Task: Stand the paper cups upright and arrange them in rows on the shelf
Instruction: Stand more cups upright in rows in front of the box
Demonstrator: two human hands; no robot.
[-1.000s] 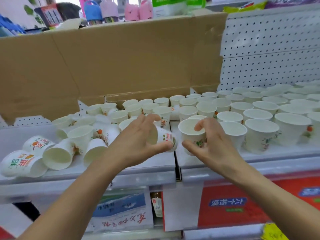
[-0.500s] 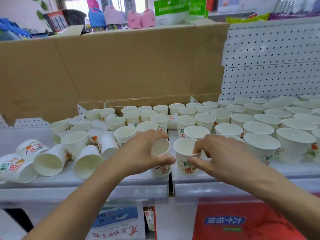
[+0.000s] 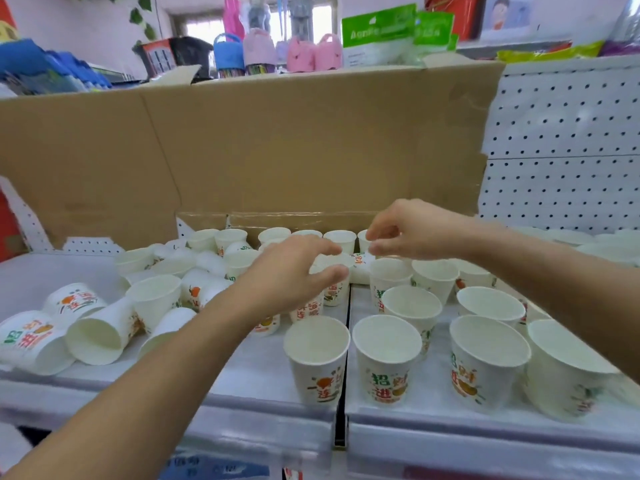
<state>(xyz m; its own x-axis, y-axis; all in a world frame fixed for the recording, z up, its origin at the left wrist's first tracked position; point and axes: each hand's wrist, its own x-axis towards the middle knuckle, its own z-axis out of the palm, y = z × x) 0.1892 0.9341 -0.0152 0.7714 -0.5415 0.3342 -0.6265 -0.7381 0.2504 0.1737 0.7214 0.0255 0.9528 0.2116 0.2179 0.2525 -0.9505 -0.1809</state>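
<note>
Where cups (image 3: 93, 336) lie toppled, cardboard box (image 3: 311, 143) behind

The white shelf (image 3: 242, 372) is covered in white paper cups with orange-and-green print. From the centre to the lower right of the frame, the upright cups (image 3: 317, 362) stand empty, mouths up, in rough rows. On the left, the tipped-over cups (image 3: 93, 336) lie jumbled on their sides, touching. A few more stand along the back.
</note>
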